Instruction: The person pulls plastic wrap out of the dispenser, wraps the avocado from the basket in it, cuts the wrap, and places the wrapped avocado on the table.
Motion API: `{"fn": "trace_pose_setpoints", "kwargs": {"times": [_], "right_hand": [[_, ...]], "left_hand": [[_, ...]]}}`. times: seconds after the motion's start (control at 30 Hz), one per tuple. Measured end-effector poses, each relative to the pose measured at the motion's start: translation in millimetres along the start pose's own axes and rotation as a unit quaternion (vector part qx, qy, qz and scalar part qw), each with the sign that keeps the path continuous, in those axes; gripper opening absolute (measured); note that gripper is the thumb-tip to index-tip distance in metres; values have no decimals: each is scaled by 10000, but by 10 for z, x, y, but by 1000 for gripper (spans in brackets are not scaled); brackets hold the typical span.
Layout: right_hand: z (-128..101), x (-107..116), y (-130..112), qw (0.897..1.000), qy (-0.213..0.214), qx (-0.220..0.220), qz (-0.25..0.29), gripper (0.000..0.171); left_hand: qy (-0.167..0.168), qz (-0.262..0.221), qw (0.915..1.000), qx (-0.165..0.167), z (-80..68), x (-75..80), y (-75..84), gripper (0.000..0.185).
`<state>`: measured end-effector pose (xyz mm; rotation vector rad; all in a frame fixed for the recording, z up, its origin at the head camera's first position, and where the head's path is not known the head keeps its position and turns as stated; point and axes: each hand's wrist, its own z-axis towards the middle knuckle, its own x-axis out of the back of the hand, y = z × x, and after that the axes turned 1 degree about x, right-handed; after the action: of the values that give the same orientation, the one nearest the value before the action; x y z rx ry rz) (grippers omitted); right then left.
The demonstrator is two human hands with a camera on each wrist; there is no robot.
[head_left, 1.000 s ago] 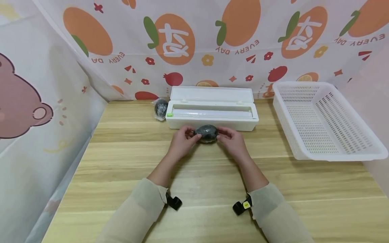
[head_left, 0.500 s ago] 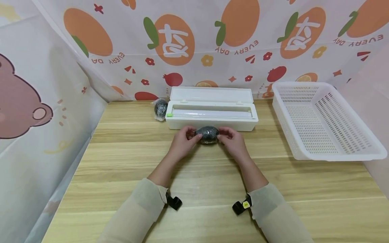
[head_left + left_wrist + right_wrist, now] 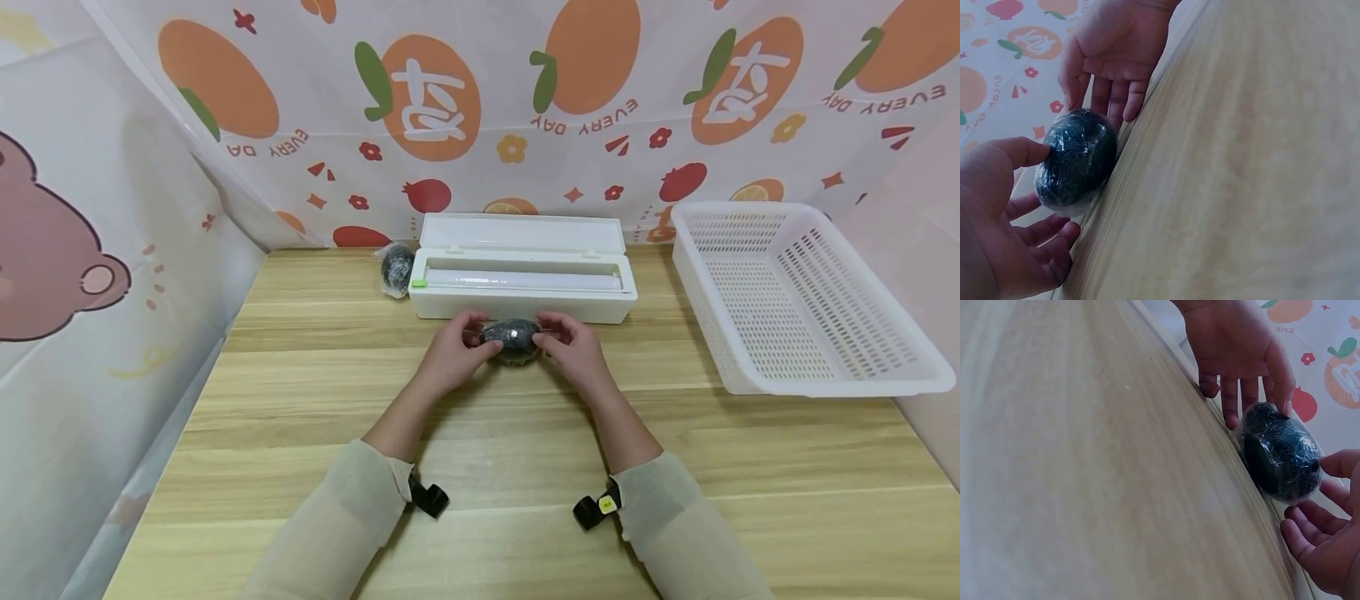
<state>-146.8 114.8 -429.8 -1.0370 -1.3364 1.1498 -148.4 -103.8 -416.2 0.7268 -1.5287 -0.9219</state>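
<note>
Between both hands is a dark green-black oval object (image 3: 512,335), avocado-like in shape and wrapped in shiny cling film (image 3: 1077,162). My left hand (image 3: 453,350) pinches its left end, thumb on the near side and fingers behind. The right hand (image 3: 573,346) holds the opposite end the same way. In the right wrist view the wrapped oval (image 3: 1282,453) sits close over the table, its film wrinkled. Just behind the hands stands a white cling film box (image 3: 525,308), lid raised, a roll of film (image 3: 525,280) lying inside.
A second dark film-wrapped round object (image 3: 397,268) sits against the left end of the box. At the right stands a white slotted plastic basket (image 3: 738,375). The wooden table (image 3: 510,500) backs onto a fruit-print cloth (image 3: 465,192).
The wrapped oval has been turned in the fingers and has come slightly nearer. Film wrinkles that faced up half a second ago give way to a smoother, shinier face. Forearms stay put.
</note>
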Motion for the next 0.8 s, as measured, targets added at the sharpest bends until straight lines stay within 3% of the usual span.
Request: {"fn": "trace_pose_setpoints", "kwargs": {"times": [0.63,0.8], "right_hand": [[-7,-7,-31,9998,-111,55,-147,38],[-15,-4,-37,9983,-282,199,-479,42]], "left_hand": [[-211,-13,9998,45,-12,39,27,56],[-150,142,9998,-3,-11,54,38,56]]}}
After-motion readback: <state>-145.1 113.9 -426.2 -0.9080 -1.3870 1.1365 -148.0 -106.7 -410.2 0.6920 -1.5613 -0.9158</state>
